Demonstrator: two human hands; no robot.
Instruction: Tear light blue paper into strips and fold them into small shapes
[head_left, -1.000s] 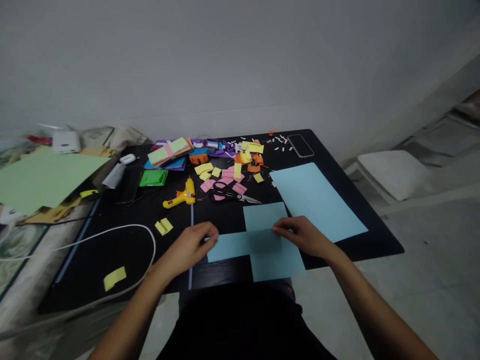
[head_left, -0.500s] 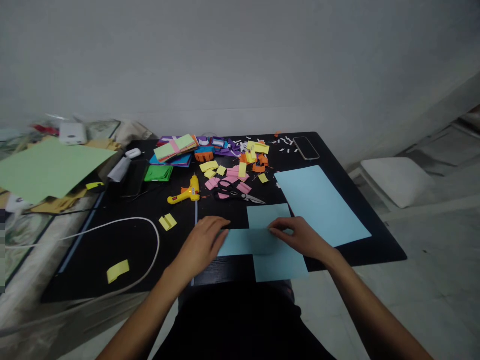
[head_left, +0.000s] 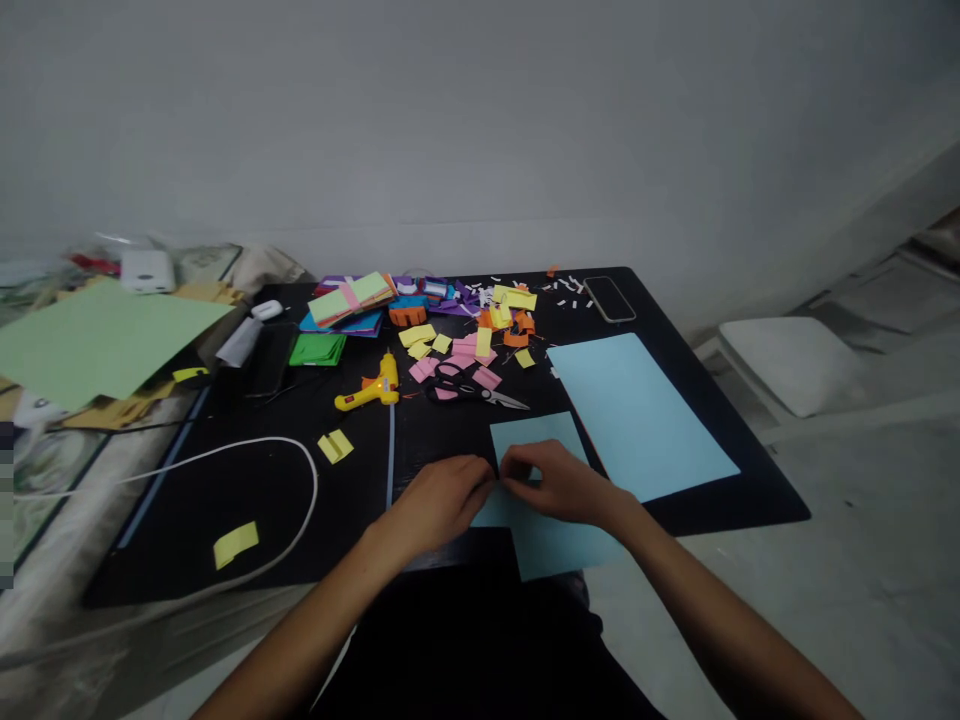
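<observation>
Blue sheet (head_left: 559,550) lying under the right hand (head_left: 559,482)

The sheet is resting flat on the table (head_left: 450,430), showing beyond the right hand and again on its near side. A blue strip (head_left: 493,512) is showing beside the left hand (head_left: 444,500), between its fingers and the sheet. The right hand is curving its thumb and forefinger into a loop, the tips pointing at the left hand. The left hand is bending its fingers, with their tips lying just beside the right hand's. The view is dim and the fingers are covering the paper, so I cannot tell whether either hand is gripping an edge.

To the right of the right hand, a larger blue sheet (head_left: 645,415) is lying near, with a phone (head_left: 610,299) sitting farther off. Beyond both hands, scissors (head_left: 486,394) are lying beside pink scraps (head_left: 465,347). Beyond the left hand and slightly leftward, a yellow glue gun (head_left: 386,380) is resting. Farther left of that hand, two yellow slips (head_left: 335,446) are lying near a looping white cable (head_left: 316,485).
</observation>
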